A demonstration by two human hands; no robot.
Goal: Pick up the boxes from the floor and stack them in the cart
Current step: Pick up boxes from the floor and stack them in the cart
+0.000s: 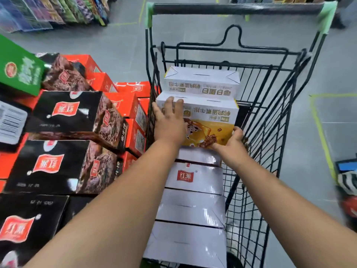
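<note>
Boxes in white already fill the left side of the cart [257, 67], and the one that matters now, the white and yellow box [212, 115], is straight ahead of us, between our two hands. Our left hand [169, 120] lies flat on its left part, with straight fingers that reach the top edge; it presses and does not clasp. Our right hand [232, 141] grips the near lower right corner with curled fingers. The long axis of this box goes across the cart, from left to right, and its lower edge seems to rest on the row of white boxes [193, 178] under our forearms. Both hands touch it, and the left one reaches farther. Just behind it stands the far white box [201, 82] (we cannot tell if the two touch), so we judge there is little room to push forward. The left wire wall [152, 84] is close beside our left hand, while on the right a gap is free. On the floor at our left lie the black boxes [67, 113] and the orange boxes [133, 111]
</note>
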